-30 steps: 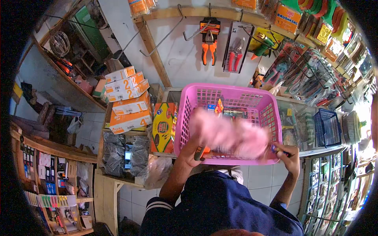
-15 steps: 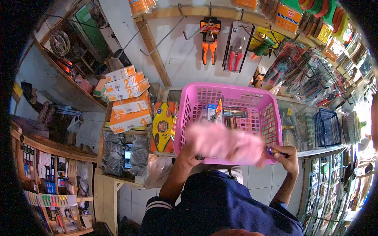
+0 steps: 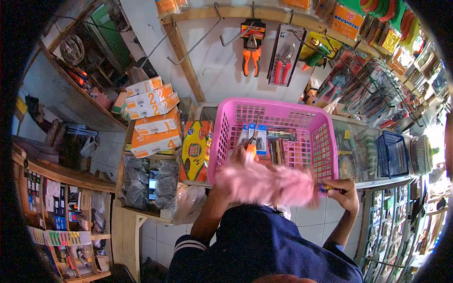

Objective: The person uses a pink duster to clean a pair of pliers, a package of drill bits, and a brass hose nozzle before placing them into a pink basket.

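Observation:
My right hand (image 3: 347, 194) is wrapped round the dark handle of a fluffy pink duster (image 3: 269, 184). The duster's head, smeared by motion, stretches leftward over the near rim of the pink basket (image 3: 271, 106). My left hand (image 3: 239, 156), partly hidden behind the pink fluff, is closed on an orange-handled tool (image 3: 251, 150) whose thin dark end points up and away. Inside the basket, beside that tool, lie a blue-and-white packet (image 3: 261, 137) and several long packaged items (image 3: 282, 135).
Left of the basket are a yellow box (image 3: 195, 151) and stacked orange-and-white boxes (image 3: 156, 122). A dark blue basket (image 3: 392, 153) stands on the glass counter at right. Orange-handled pliers (image 3: 251, 52) and red-handled pruning shears (image 3: 284, 59) hang from hooks above.
The duster's head has dropped slightly toward my body. My left hand has moved up and forward, and the tool's orange handle now shows beside it.

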Demonstrator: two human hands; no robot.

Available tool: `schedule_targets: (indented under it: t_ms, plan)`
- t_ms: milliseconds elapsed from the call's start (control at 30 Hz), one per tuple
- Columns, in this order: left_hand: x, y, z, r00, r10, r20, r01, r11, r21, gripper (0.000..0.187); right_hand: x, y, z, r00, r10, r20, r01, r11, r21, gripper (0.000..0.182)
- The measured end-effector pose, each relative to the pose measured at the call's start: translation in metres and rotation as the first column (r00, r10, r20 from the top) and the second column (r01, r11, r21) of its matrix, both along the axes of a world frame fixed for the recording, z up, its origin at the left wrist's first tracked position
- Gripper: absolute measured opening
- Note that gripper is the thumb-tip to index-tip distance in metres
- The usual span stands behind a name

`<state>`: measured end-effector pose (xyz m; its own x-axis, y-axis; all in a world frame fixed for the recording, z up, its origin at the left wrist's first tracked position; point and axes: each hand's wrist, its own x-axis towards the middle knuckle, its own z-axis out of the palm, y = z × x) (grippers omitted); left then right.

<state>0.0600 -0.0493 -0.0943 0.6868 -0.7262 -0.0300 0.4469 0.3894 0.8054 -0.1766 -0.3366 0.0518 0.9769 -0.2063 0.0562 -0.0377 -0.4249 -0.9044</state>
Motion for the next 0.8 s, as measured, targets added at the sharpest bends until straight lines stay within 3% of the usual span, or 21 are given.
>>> schedule_targets:
  t_ms: [67, 100, 133, 167, 200, 233, 267, 300, 333, 367, 400, 467, 567, 600, 700, 733, 800]
  plan:
    - [-0.033, 0.008, 0.077, 0.960, -0.035, -0.277, -0.038, 0.967, -0.253, 0.032, 0.001, 0.002, -0.001, 0.981, -0.186, -0.051, 0.188, 0.981, 0.038, 0.033]
    - [-0.018, 0.015, 0.082, 0.852, -0.265, -0.452, 0.087, 0.922, -0.377, 0.033, 0.001, 0.002, -0.001, 0.990, -0.131, -0.047, 0.132, 0.991, 0.017, 0.033]
    - [-0.008, 0.017, 0.087, 0.988, -0.087, 0.130, 0.129, 0.924, -0.361, 0.035, 0.000, 0.001, 0.000, 0.996, -0.076, -0.044, 0.076, 0.997, -0.003, 0.033]
    - [0.002, 0.018, 0.091, 0.737, 0.112, 0.667, 0.153, 0.933, -0.326, 0.037, 0.000, -0.001, 0.000, 0.999, -0.021, -0.040, 0.020, 0.999, -0.025, 0.033]
    - [0.011, 0.018, 0.095, 0.195, 0.255, 0.947, 0.149, 0.947, -0.286, 0.040, 0.000, -0.004, -0.005, 0.994, 0.100, 0.035, -0.098, 0.994, -0.043, 0.033]
    - [-0.003, 0.013, 0.093, 0.568, 0.053, 0.822, 0.095, 0.987, -0.130, 0.038, -0.001, -0.004, -0.004, 1.000, 0.027, 0.012, -0.027, 1.000, -0.014, 0.033]
    - [-0.016, 0.009, 0.091, 0.968, -0.027, 0.248, 0.065, 0.987, -0.146, 0.036, -0.002, -0.001, 0.003, 0.999, -0.046, -0.017, 0.046, 0.999, 0.014, 0.034]
    - [-0.030, 0.005, 0.088, 0.947, 0.085, -0.311, -0.143, 0.976, -0.167, 0.034, -0.002, 0.001, 0.007, 0.992, -0.118, -0.049, 0.120, 0.992, 0.040, 0.034]
    - [-0.022, 0.013, 0.083, 0.924, -0.107, -0.367, 0.010, 0.967, -0.254, 0.032, -0.001, -0.004, -0.002, 0.967, -0.248, -0.065, 0.247, 0.969, -0.020, 0.034]
    - [-0.016, 0.016, 0.080, 0.866, -0.297, -0.403, 0.155, 0.924, -0.348, 0.031, -0.002, -0.006, -0.004, 0.985, -0.165, -0.054, 0.163, 0.986, -0.032, 0.034]
    - [-0.022, 0.012, 0.086, 0.900, -0.153, -0.407, 0.075, 0.977, -0.200, 0.028, -0.003, -0.006, -0.003, 0.996, -0.081, -0.039, 0.079, 0.996, -0.046, 0.034]
    - [-0.020, 0.014, 0.076, 0.898, -0.131, -0.419, 0.055, 0.980, -0.189, 0.026, -0.002, -0.004, 0.000, 0.996, 0.082, 0.017, -0.082, 0.996, -0.028, 0.033]
    - [-0.023, 0.014, 0.069, 0.879, -0.160, -0.450, 0.058, 0.971, -0.232, 0.023, -0.002, -0.003, -0.008, 0.970, -0.238, 0.041, 0.240, 0.969, -0.063, 0.033]
    - [-0.023, 0.011, 0.088, 0.897, -0.142, -0.419, 0.054, 0.975, -0.216, 0.021, -0.003, -0.003, -0.007, 0.980, -0.198, 0.026, 0.199, 0.978, -0.068, 0.033]
    - [-0.026, 0.013, 0.080, 0.850, -0.045, -0.524, 0.024, 0.999, -0.046, 0.029, -0.004, -0.005, -0.001, 0.997, -0.076, -0.007, 0.075, 0.994, -0.082, 0.034]
    - [-0.024, 0.012, 0.080, 0.871, -0.065, -0.488, 0.043, 0.997, -0.056, 0.032, -0.003, -0.004, -0.004, 0.993, 0.008, 0.118, 0.008, 0.991, -0.134, 0.035]
    - [-0.021, 0.012, 0.077, 0.904, -0.103, -0.415, 0.080, 0.994, -0.074, 0.039, -0.001, -0.001, -0.002, 0.977, -0.204, 0.061, 0.209, 0.975, -0.078, 0.035]
